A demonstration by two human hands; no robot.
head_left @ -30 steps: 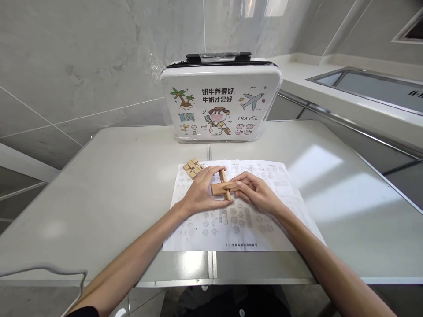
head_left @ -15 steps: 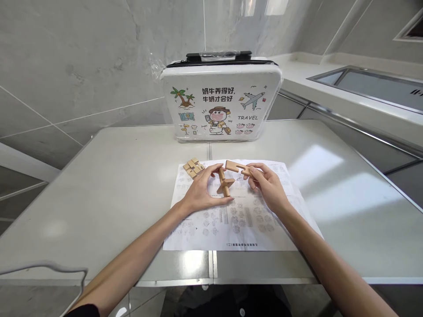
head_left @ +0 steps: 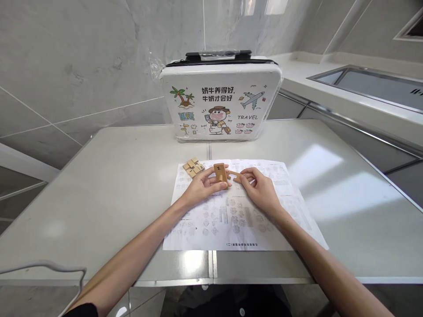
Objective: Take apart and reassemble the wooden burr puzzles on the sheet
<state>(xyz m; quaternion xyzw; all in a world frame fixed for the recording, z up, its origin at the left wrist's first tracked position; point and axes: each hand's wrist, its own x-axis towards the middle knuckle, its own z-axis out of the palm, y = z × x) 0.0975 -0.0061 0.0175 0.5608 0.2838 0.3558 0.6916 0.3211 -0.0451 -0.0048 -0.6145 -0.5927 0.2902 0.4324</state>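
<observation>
My left hand (head_left: 201, 187) grips a joined pair of wooden puzzle pieces (head_left: 219, 171) between thumb and fingers. A flat face with a dark "2" is turned toward me, and a short peg end sticks out below the number. A notched wooden puzzle piece (head_left: 235, 178) is pinched in my right hand (head_left: 261, 187), its slotted end close behind the left hand's pieces. Whether the pieces touch, I cannot tell. Just past my left hand lies a cluster of interlocked wooden pieces (head_left: 193, 167), one marked with a number.
A printed sheet of diagrams (head_left: 238, 226) lies under both hands on the pale table (head_left: 109, 185). At the back stands a white cartoon-printed case (head_left: 218, 79) wrapped in clear plastic. A thin cable (head_left: 42, 264) crosses the near left corner.
My left hand has turned its joined pieces so the "2" faces me. The right hand has lowered the notched piece and brought it left, partly behind them.
</observation>
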